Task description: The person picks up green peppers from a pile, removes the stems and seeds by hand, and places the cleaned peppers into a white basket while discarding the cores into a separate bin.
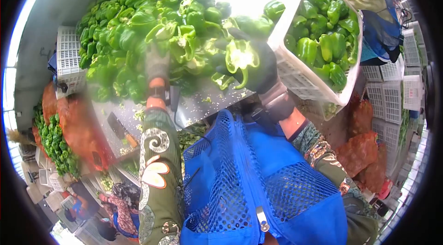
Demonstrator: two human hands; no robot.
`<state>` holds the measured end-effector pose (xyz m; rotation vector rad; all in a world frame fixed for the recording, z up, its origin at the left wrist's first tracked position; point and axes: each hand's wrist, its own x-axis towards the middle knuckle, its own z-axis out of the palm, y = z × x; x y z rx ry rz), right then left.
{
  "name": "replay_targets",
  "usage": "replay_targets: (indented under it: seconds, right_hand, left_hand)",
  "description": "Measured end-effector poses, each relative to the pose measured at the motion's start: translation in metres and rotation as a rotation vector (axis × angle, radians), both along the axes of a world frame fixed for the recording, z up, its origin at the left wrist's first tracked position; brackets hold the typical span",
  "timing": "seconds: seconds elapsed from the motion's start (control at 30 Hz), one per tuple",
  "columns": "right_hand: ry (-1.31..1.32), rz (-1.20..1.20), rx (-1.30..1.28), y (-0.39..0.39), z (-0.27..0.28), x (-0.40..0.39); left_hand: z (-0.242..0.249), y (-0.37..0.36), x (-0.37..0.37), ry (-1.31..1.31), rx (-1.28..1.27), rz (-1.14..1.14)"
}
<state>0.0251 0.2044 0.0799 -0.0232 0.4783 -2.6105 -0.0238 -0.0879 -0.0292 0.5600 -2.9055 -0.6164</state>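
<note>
A cut green bell pepper (242,56), its pale inside facing up, is gripped in my right hand (265,67), which wears a dark glove. My left hand (158,63), in a greyish glove, reaches into a large heap of green bell peppers (129,28) on a metal table (198,104). Its fingers are blurred and partly lost among the peppers. More split peppers with pale cores lie between my two hands. Small seeds are scattered along the table's near edge.
Right of my right hand stands a white crate (286,53) of green peppers, near another person in a blue apron (380,19). A knife (121,130) lies at the table's left corner. Red mesh sacks (83,125) stand at left, and stacked white crates (390,100) at right.
</note>
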Motion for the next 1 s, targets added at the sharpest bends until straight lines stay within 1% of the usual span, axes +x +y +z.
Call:
replay_targets:
  seconds: [0.07, 0.1, 0.13, 0.17, 0.2, 0.23, 0.27, 0.3, 0.33, 0.37, 0.4, 0.43, 0.53, 0.57, 0.63, 0.67, 0.7, 0.73, 0.8, 0.83, 0.87, 0.9, 0.93, 1.0]
  right_hand:
    - [-0.015, -0.049, 0.024, 0.001, -0.005, -0.005]
    - [-0.024, -0.071, 0.055, 0.001, -0.010, -0.008]
    - [-0.034, -0.087, 0.089, 0.000, -0.016, -0.011]
    - [-0.014, -0.068, 0.069, -0.002, -0.025, -0.015]
    - [0.203, -0.171, 0.332, -0.006, -0.024, -0.013]
    - [0.428, -0.270, 0.590, -0.011, -0.021, -0.008]
    - [0.324, -0.186, 0.511, -0.014, -0.017, -0.007]
    - [0.210, -0.109, 0.431, -0.018, -0.013, -0.007]
    - [0.090, -0.042, 0.356, -0.021, -0.008, -0.006]
    - [0.553, -0.219, 0.878, -0.020, -0.022, -0.009]
    - [0.412, -0.080, 0.739, -0.024, -0.010, -0.003]
    - [0.251, 0.040, 0.612, -0.027, 0.001, 0.002]
    - [0.329, 0.086, 0.788, -0.025, 0.007, 0.001]
    - [0.382, 0.041, 0.880, -0.025, 0.009, 0.002]
    - [0.238, 0.084, 0.889, -0.023, -0.007, -0.007]
    - [0.113, 0.146, 0.776, -0.023, -0.013, -0.009]
    - [-0.021, 0.199, 0.668, -0.024, -0.016, -0.012]
    - [-0.065, 0.223, 0.513, -0.027, -0.017, -0.013]
    - [-0.151, 0.261, 0.207, -0.029, -0.022, -0.017]
    - [0.031, 0.220, 0.263, -0.026, -0.031, -0.020]
    - [0.066, 0.212, 0.278, -0.022, -0.036, -0.019]
    - [0.104, 0.203, 0.292, -0.022, -0.032, -0.019]
    - [0.141, 0.194, 0.305, -0.022, -0.030, -0.020]
    - [0.313, 0.151, 0.618, -0.021, -0.059, -0.026]
  left_hand:
    - [0.025, 0.014, 0.012, -0.079, -0.260, 0.181]
    - [0.038, 0.022, 0.021, 0.006, -0.338, 0.122]
    - [0.053, 0.035, 0.033, 0.212, -0.113, -0.084]
    - [0.075, 0.055, 0.048, 0.414, 0.116, -0.284]
    - [0.115, 0.088, 0.065, 0.251, 0.683, -0.282]
    - [0.126, 0.107, 0.072, 0.242, 0.642, -0.494]
    - [0.130, 0.116, 0.076, 0.352, 0.389, -0.703]
    - [0.139, 0.124, 0.083, 0.276, 0.245, -0.686]
    - [0.138, 0.131, 0.084, 0.244, 0.137, -0.582]
    - [0.132, 0.129, 0.083, 0.191, 0.196, -0.512]
    - [0.125, 0.126, 0.081, 0.139, 0.255, -0.444]
    - [0.123, 0.125, 0.082, 0.233, 0.217, -0.474]
    - [0.120, 0.129, 0.090, 0.167, 0.363, -0.488]
    - [0.125, 0.130, 0.093, 0.261, 0.394, -0.524]
    - [0.093, 0.135, 0.095, 0.243, 0.795, -0.346]
    - [0.079, 0.138, 0.098, 0.228, 0.995, -0.248]
    - [0.090, 0.140, 0.097, 0.145, 1.217, -0.164]
    - [0.089, 0.145, 0.098, 0.308, 1.221, -0.101]
    - [0.082, 0.139, 0.095, 0.325, 1.438, -0.071]
    - [0.088, 0.131, 0.093, 0.142, 1.461, 0.018]
    - [0.100, 0.124, 0.090, -0.084, 1.354, 0.024]
    - [0.089, 0.126, 0.085, 0.124, 1.156, -0.151]
    - [0.082, 0.123, 0.082, 0.158, 1.011, -0.270]
    - [0.077, 0.118, 0.075, 0.265, 0.705, -0.467]
